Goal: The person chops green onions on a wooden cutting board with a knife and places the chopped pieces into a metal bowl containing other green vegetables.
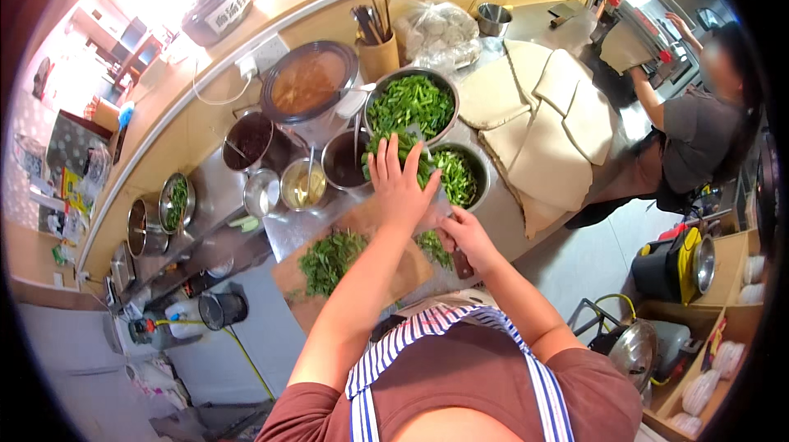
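My right hand [465, 235] is closed on the wooden handle of a cleaver [462, 263], its blade partly hidden by my left hand. My left hand [397, 180], fingers spread, presses chopped greens [397, 149] against the blade, above the bowls. Just beyond is a steel bowl [457, 100] full of chopped leafy greens. A smaller steel bowl [484, 186] of chopped green stems stands beside the blade. Below my left forearm, a pile of chopped herbs [333, 260] lies on a wooden cutting board [410, 269], with more greens near its right side.
Flat dough sheets [551, 140] lie right of the bowls. Steel pots of sauce [249, 140], a bowl of yellow liquid [303, 184] and a large lidless cooker [311, 81] stand left. A co-worker [696, 115] handles dough at a rolling machine [653, 35] on the right.
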A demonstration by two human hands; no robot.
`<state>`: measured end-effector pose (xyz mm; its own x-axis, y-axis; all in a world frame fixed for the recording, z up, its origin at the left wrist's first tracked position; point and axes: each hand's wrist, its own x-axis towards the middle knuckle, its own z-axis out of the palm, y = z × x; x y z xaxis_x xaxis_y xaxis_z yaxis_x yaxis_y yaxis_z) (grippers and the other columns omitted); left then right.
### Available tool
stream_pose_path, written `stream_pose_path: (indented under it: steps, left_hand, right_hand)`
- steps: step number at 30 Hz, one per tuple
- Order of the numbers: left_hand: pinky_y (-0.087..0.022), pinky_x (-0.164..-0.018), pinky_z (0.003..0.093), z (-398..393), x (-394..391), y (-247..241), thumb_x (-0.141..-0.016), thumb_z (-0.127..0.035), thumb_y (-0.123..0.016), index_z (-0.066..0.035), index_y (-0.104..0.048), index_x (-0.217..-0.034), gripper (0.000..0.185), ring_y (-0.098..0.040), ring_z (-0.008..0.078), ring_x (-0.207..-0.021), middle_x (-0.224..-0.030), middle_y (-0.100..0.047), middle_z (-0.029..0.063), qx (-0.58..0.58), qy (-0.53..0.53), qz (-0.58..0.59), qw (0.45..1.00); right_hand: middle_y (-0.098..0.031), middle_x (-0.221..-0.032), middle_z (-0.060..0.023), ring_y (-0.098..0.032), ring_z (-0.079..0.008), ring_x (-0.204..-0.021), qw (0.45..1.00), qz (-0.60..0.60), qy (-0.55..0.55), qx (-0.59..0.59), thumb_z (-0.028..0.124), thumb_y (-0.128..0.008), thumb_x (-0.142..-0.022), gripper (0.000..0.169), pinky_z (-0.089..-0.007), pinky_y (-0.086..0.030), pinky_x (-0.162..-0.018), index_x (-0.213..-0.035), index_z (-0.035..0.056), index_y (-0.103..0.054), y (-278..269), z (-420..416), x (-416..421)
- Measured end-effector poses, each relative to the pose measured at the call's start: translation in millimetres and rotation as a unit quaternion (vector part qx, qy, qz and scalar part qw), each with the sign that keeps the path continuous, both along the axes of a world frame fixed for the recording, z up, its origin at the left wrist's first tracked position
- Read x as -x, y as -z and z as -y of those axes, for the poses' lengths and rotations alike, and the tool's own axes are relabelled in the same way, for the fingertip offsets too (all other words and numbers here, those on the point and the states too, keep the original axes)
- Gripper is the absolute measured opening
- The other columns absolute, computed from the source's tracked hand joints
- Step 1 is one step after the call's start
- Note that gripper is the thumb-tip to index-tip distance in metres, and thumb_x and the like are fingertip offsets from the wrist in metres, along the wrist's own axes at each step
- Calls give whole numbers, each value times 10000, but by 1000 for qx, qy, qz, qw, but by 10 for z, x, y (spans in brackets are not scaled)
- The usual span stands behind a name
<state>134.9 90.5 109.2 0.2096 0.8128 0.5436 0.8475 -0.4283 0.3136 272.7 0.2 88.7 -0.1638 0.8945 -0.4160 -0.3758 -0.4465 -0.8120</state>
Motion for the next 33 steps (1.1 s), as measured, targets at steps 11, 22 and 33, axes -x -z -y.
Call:
stream_pose_path:
  steps: [11,22,33]
  left_hand:
    - [-247,-1099,555,-1690,-423,359,-801,-487,-709,-131,-575,-1206,555,-396,368,-1296,-1357,-462,174,-6,-19,20,1000]
    - [-365,-1076,413,-1854,-429,88,-908,-220,-642,-48,-614,-1185,327,-544,287,-1197,-1244,-600,126,-60,105,40,992]
    - [-400,-644,262,-2262,-247,34,-1002,-412,-470,-36,-532,-1282,473,-489,103,-711,-988,-629,47,345,50,615,707]
  right_hand:
    - [-530,-680,-14,-470,-90,-522,1000,-6,22,21,128,-600,-920,115,-259,-390,-473,-884,51,-522,-86,-836,-599]
    - [-571,-676,-24,-502,-91,-515,988,61,118,75,151,-635,-913,161,-249,-402,-468,-834,64,-525,-304,71,-982]
    - [-562,-675,-27,-488,-92,-514,988,5,149,38,153,-623,-925,139,-252,-397,-465,-892,57,-528,-325,269,-807]
